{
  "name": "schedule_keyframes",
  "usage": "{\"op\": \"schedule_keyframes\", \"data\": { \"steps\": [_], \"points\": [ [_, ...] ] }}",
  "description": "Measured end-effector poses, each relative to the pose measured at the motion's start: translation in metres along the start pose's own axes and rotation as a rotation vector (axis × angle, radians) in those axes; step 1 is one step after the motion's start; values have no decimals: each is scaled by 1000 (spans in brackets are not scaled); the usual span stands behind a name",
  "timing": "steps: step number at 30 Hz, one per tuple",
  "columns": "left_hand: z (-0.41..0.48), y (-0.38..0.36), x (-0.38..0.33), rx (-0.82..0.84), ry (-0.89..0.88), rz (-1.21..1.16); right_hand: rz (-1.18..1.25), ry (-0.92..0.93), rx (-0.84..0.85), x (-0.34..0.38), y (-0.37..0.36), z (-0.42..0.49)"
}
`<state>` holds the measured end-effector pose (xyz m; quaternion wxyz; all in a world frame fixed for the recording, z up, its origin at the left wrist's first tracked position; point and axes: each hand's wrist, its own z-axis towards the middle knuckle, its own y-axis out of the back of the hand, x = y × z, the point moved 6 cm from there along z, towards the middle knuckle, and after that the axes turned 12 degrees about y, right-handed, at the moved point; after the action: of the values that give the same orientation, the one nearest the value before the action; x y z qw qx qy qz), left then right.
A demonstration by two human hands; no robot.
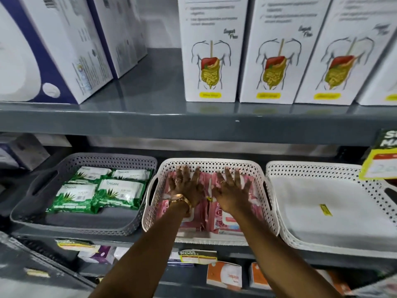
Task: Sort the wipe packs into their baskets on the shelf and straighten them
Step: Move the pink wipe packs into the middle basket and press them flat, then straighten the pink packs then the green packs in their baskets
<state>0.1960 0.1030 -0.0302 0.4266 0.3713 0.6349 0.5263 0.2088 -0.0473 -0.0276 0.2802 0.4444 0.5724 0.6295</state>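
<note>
- Nearest the camera, two bare forearms reach up from the bottom edge toward the middle shelf, over a lower shelf of orange-and-white boxes (pixel 224 275).
- The left hand (pixel 186 187), a gold watch (pixel 180 200) at its wrist, lies flat with fingers spread on the pink wipe packs (pixel 211 221); it grips nothing.
- The right hand (pixel 231 191) does the same just beside it, palm down, fingers splayed and open.
- Those pink rose-printed packs fill the white middle basket (pixel 271 203), lying in rows under both palms.
- The grey basket (pixel 34 208) on the left holds four green aloe wipe packs (pixel 97 195), set roughly two by two, with bare floor in front.
- The white basket on the right (pixel 374 187) shows only a flat white surface; whether packs lie there I cannot tell.
- Judged from this, sorting looks largely done, colours separated; what seems left is pressing the pink rows level and perhaps squaring the green ones.
</note>
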Motion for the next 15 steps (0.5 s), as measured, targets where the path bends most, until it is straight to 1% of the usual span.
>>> {"op": "schedule_keyframes", "data": {
  "steps": [3, 8, 10, 13, 14, 15],
  "points": [
    [1, -3, 0, -3, 5, 9, 9, 25, -40, -2, -2, 1],
    [-3, 3, 1, -34, 12, -120, 21, 27, -51, -6, -11, 4],
    [-7, 7, 0, -17, 9, -156, 14, 23, 7, -7, -8, 7],
    [-21, 26, 3, -2, -24, -242, 26, -10, 158, -3, 4, 7],
    [-27, 37, 8, -38, -54, -272, 50, -39, 154, 1, 10, 5],
    [-33, 52, 9, -120, -97, -286, 93, -68, 109, 0, 20, 3]
  ]
}}
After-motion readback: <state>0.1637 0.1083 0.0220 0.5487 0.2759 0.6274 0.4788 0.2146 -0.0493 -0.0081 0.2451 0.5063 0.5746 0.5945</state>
